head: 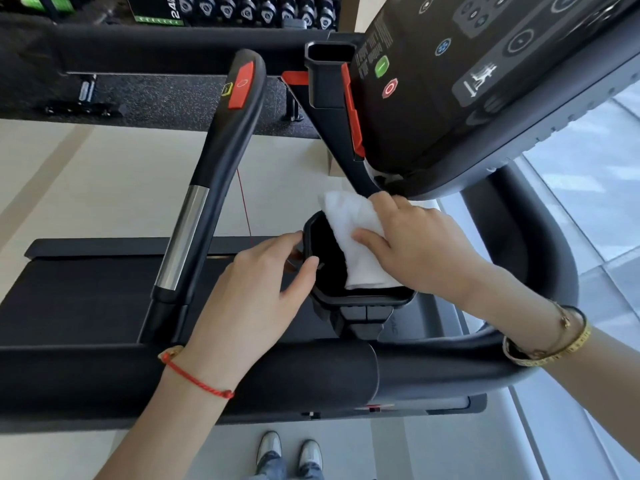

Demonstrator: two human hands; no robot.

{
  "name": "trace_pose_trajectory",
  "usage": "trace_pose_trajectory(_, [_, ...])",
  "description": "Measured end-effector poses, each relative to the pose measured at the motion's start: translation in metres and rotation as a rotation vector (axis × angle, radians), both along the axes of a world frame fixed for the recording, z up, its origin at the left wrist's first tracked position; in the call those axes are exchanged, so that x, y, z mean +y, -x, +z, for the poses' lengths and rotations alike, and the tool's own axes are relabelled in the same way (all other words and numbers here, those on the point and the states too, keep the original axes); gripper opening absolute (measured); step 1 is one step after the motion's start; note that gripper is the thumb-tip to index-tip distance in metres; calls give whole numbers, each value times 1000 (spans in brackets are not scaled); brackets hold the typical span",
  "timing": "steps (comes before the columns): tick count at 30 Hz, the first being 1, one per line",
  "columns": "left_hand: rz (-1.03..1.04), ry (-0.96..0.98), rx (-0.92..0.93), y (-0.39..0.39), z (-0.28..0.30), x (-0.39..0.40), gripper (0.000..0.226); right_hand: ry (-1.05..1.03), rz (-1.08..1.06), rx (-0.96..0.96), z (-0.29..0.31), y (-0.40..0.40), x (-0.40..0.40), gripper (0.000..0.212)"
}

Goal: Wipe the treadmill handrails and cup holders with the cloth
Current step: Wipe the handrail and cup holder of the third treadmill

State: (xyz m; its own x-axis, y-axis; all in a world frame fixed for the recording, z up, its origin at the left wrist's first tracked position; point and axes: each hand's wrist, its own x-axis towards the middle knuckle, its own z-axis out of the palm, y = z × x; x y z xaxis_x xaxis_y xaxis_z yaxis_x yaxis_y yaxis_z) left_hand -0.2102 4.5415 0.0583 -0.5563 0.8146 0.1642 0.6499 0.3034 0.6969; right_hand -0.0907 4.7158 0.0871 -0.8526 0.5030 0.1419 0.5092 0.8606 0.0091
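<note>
A white folded cloth [353,233] hangs into a black cup holder [363,297] at the middle of the view. My right hand [415,244] presses the cloth against the holder's right inner side, thumb on the fabric. My left hand [263,289] grips the holder's left rim with fingers and thumb. A black handrail [221,157] with a chrome sensor strip and a red button runs up to the left of the holder. A second, empty cup holder [329,67] sits farther up beside the console [485,81].
A thick padded side rail [104,379] crosses under my forearms and curves up at the right. The treadmill belt [76,299] lies at left. A dumbbell rack [242,12] stands at the top. My shoes [291,452] show on the pale floor at the bottom.
</note>
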Motion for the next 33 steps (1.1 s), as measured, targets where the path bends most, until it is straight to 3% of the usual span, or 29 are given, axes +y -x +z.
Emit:
trace_pose_trajectory(8, [-15, 17, 26, 1, -2, -1, 44, 433, -336, -32, 1, -30, -11, 47])
trace_pose_trajectory(15, [-25, 17, 41, 0, -2, 0, 37, 505, -349, -109, 5, -18, -8, 57])
trace_pose_trajectory(19, [-29, 24, 44, 1, -3, -1, 42, 559, -335, -73, 8, -3, -2, 49])
trace_pose_trajectory(23, [-24, 17, 45, 1, -3, -1, 43, 508, -312, -48, 3, -15, -12, 29])
trace_pose_trajectory(28, [-16, 16, 43, 0, -2, -1, 41, 544, -331, 111, 5, -27, -24, 26])
trace_pose_trajectory(33, [-24, 34, 29, 2, 0, -4, 46, 359, -322, 139, 8, -32, -39, 18])
